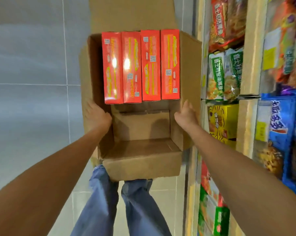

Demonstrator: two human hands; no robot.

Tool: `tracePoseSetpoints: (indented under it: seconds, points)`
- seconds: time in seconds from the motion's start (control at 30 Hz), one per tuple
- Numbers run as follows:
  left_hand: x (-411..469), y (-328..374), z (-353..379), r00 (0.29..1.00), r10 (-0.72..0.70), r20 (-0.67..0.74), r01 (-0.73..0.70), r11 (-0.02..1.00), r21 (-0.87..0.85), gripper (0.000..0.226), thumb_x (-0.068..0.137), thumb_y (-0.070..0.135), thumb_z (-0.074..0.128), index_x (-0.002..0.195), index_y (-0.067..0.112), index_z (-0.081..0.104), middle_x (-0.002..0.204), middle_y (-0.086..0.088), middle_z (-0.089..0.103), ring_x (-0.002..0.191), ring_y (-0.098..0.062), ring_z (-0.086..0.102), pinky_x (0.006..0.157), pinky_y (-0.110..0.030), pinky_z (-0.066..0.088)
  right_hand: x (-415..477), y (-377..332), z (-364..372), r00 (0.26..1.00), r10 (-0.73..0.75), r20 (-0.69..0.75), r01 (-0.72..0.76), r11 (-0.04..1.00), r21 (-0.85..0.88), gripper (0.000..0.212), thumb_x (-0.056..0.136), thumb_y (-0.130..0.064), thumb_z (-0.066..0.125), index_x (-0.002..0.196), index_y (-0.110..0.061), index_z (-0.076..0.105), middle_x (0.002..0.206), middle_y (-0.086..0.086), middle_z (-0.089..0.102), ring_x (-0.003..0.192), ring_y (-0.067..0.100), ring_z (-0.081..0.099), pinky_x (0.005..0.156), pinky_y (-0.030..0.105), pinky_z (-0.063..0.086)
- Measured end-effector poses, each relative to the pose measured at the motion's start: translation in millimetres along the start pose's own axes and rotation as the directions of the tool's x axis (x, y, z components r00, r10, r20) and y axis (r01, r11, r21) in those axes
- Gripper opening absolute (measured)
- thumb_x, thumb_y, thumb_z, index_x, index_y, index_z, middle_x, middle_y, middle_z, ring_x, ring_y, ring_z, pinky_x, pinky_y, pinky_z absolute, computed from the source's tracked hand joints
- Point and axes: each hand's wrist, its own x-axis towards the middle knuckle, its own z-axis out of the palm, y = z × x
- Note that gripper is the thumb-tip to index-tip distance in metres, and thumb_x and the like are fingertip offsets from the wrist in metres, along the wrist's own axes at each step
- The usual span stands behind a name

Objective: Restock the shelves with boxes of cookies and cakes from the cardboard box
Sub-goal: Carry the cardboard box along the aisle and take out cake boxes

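I have the open cardboard box [140,126] held out in front of me, above the grey tiled floor [33,82], one hand on each side wall. My left hand [97,114] is pressed flat against the outside of the left wall, thumb hooked over the rim near the inner corner, fingers spread along the cardboard — gripping the box, not anything inside it. My right hand [186,114] does the same on the right wall, with the thumb side at the rim and the fingers wrapped around the outer face, where I cannot see their tips. Four orange-red boxes [140,65] stand on edge in the far half of the carton, side by side and touching, their long narrow faces turned up at me, with glare on the two at the left. The near half of the carton is bare cardboard bottom. The far flap [132,12] stands open beyond the row, and the near flap [142,165] hangs down toward my legs in blue jeans [120,205]. Just beside my right arm runs the shelving [246,116], pale wood-coloured uprights with stock packed in: red and green snack bags [223,74] toward the far end, a yellow carton [222,121] near my right hand, and blue packets [280,126] on the outer side.
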Motion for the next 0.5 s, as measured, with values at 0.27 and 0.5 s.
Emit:
tracePoseSetpoints:
  seconds: [0.27,0.5]
  points:
    - [44.5,-16.9,18.2,0.975,-0.185,0.121,0.203,0.967,-0.153,0.035,0.091,0.013,0.043,0.124,0.004,0.038,0.125,-0.021,0.053,0.114,-0.041,0.054,0.096,-0.048,0.046,23.7,2.5,36.6,0.991,0.076,-0.112,-0.071,0.996,0.052,0.089,0.089,0.002,0.051,0.151,-0.015,-0.011,0.160,0.009,-0.010,0.148,0.032,-0.004,0.119,0.044,0.012]
    - [39.5,-34.4,13.7,0.977,-0.189,0.101,0.200,0.972,-0.121,0.027,0.095,0.012,0.038,0.121,0.004,0.042,0.123,-0.018,0.056,0.113,-0.037,0.055,0.090,-0.041,0.044,17.5,-3.2,46.6,0.988,0.083,-0.128,-0.083,0.997,0.004,0.089,0.089,-0.001,0.053,0.151,-0.012,-0.009,0.160,0.011,-0.008,0.148,0.032,-0.001,0.118,0.038,0.013]
